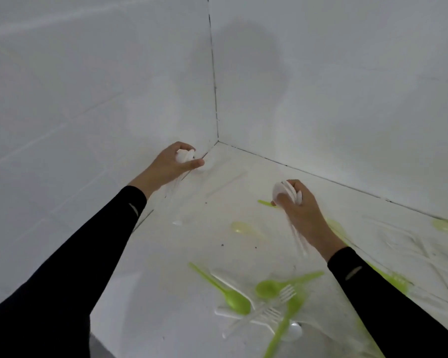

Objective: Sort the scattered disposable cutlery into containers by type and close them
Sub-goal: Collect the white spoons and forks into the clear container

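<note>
White tiled counter (166,280), scattered green spoons (237,303) and white forks (286,293).

The wall corner (217,142) stands at the back of the worktop (153,293). Just left of the corner, the left hand (175,164) grips the first spoon bundle (184,156). Right of the corner and further forward, the right hand (301,210) grips the second spoon bundle (287,193). A lone spoon (241,227) lies in front of the corner. Well in front of the corner lies a tangle of spoons and forks (269,301). Far right of the corner, along the wall, lies scattered cutlery (411,244).
</note>
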{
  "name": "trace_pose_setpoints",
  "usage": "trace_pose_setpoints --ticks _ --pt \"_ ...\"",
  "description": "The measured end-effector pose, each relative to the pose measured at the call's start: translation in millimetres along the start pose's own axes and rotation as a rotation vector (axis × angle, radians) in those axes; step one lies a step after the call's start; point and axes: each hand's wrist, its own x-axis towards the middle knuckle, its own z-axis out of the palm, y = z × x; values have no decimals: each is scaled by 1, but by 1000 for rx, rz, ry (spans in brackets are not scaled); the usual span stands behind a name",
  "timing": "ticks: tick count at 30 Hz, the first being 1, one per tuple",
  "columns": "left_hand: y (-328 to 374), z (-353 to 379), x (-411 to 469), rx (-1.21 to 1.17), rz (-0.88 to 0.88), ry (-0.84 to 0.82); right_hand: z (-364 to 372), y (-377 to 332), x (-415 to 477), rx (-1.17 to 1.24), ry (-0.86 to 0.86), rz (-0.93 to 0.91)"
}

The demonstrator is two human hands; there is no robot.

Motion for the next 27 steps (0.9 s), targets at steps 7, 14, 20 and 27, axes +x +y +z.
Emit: trace_pose_setpoints --ticks 7,14,20,27 --pt "0 26 -100 -76 -3 -188 7 -13 -51 -143 -299 155" --pt "-2 119 -187 302 305 -558 -7 2 -110 -531 -449 221" --pt "11 156 -213 526 411 -680 -37 29 -157 -999 -466 348" --pt "14 167 -196 653 401 -634 -19 38 -179 -1067 -250 357"
